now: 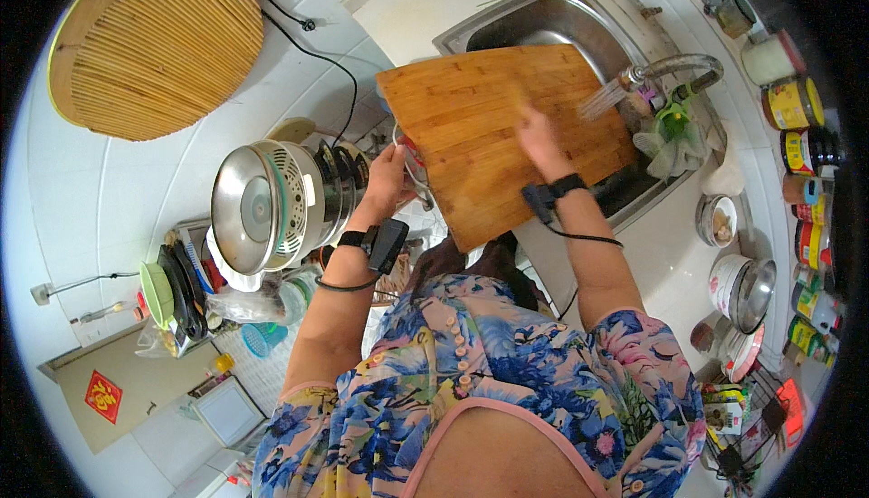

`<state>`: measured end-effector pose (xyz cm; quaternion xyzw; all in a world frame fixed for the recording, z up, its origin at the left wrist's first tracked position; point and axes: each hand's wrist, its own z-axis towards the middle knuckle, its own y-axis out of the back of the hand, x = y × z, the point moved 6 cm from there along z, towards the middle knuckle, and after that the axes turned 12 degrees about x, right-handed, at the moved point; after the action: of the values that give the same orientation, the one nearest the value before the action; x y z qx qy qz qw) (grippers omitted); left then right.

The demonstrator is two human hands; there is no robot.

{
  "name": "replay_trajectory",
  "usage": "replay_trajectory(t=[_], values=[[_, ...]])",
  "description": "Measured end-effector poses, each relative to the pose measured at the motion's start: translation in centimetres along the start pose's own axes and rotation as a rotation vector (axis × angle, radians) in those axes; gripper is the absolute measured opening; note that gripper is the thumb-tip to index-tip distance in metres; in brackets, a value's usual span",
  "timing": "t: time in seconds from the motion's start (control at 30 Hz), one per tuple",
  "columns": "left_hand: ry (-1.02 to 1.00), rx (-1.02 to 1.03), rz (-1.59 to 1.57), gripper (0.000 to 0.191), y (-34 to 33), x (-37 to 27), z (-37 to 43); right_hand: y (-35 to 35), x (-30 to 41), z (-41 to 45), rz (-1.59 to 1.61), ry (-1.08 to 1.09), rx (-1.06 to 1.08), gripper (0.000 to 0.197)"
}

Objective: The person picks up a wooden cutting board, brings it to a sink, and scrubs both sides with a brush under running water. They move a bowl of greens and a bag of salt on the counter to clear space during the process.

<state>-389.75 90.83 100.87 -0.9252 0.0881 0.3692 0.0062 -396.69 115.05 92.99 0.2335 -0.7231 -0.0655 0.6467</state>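
Note:
A bamboo cutting board (468, 131) lies tilted across the stainless steel sink (451, 43), one end jutting out past the counter's front edge. At that end my left hand (387, 175) grips the board by a pale loop-shaped handle (406, 158); some of its fingers are hidden. My right hand (541, 138) is on or just over the middle of the board and is blurred by motion. A yellowish blur shows at its fingertips, and I cannot tell whether it is a held thing. Water streams from the faucet (638, 75) onto the board's right part.
Stacked pots and a steamer (285, 206) stand close to my left forearm. A green and white mesh scrubber (672, 131) hangs by the faucet. Bowls (733, 287) sit on the right counter, with several jars and bottles (791, 111) along the wall. A black power cord (346, 77) hangs at the left.

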Motion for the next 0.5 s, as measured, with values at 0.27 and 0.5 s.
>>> replay_trajectory(t=[0.27, 0.5], values=[[0.048, -0.025, 0.047, 0.034, -0.2, 0.2, 0.5, -3.7, 6.8, 1.2, -0.131, -0.021, 0.163, 0.046], [0.022, 0.07, 0.041, 0.046, -1.6, -0.4, 0.8, 14.4, -19.9, -4.3, -0.371, -0.672, -0.052, 0.026]])
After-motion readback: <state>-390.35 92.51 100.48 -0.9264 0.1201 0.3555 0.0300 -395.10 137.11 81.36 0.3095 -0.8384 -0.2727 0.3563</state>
